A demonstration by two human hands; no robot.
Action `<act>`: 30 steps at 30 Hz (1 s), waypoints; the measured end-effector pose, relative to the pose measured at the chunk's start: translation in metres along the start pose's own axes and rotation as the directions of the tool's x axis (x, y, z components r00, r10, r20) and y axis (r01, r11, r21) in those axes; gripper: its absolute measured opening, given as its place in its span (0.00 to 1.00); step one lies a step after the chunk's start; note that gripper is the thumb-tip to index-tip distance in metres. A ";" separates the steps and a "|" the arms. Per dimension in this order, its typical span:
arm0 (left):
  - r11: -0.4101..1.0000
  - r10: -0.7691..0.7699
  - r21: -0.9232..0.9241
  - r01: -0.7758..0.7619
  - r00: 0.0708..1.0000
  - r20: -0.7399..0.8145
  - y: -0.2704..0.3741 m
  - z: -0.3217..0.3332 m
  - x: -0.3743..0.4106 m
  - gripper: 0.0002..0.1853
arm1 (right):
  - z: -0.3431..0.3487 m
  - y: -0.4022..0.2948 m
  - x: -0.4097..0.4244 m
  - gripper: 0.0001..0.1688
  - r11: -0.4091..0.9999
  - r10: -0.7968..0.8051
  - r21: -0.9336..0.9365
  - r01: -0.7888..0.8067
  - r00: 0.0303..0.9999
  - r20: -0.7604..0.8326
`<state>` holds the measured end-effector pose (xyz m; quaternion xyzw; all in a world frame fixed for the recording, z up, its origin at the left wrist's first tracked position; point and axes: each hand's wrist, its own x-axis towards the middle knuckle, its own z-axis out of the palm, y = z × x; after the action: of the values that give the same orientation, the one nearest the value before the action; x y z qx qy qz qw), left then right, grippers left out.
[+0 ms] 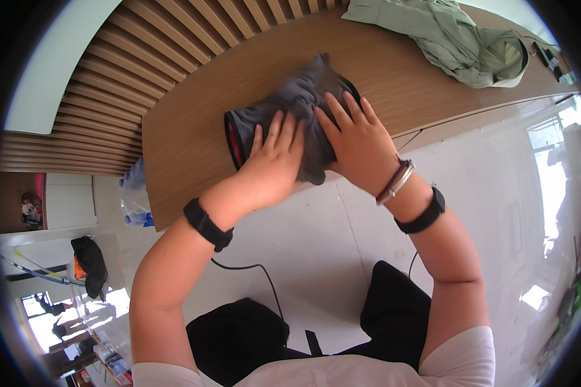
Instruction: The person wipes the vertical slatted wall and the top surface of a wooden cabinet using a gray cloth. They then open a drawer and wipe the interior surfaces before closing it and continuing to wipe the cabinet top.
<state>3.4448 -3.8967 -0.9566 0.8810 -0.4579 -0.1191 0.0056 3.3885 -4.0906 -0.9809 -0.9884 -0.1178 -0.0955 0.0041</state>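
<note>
A dark grey fabric piece (298,99) lies bunched on the brown wooden tabletop (193,145), its front part reaching the table's edge. Black trim runs along its left and right ends, and a pink-red inside shows at the left opening. My left hand (273,159) rests palm down on its left front part, fingers a little spread. On the right part lies my right hand (360,138), also palm down with its fingers apart. Both thumbs are mostly hidden. The far part of the fabric is blurred.
A pale green garment (445,38) lies at the table's far right, with small dark objects (547,58) beyond it. Wooden slats (150,53) border the back. Plastic-wrapped bottles (135,193) stand left of the table. A black cable (266,271) hangs near my legs.
</note>
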 end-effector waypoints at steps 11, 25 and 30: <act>0.985 0.170 0.016 -0.174 0.975 0.145 0.030 -0.012 0.011 0.43 | -0.030 0.023 -0.026 0.33 1.000 0.011 -0.010 -0.010 0.993 0.118; 0.962 0.270 -0.009 -0.272 0.952 0.144 0.069 -0.007 0.054 0.40 | -0.054 0.079 -0.041 0.31 0.986 0.058 0.127 -0.103 0.946 0.319; 0.951 0.300 -0.134 -0.278 0.934 0.192 0.055 -0.019 0.051 0.38 | -0.061 0.076 -0.038 0.28 0.974 0.029 0.196 -0.111 0.925 0.379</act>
<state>3.4327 -3.9717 -0.9419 0.7849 -0.5738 -0.2330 0.0208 3.3588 -4.1756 -0.9272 -0.9859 -0.0903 0.1077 0.0913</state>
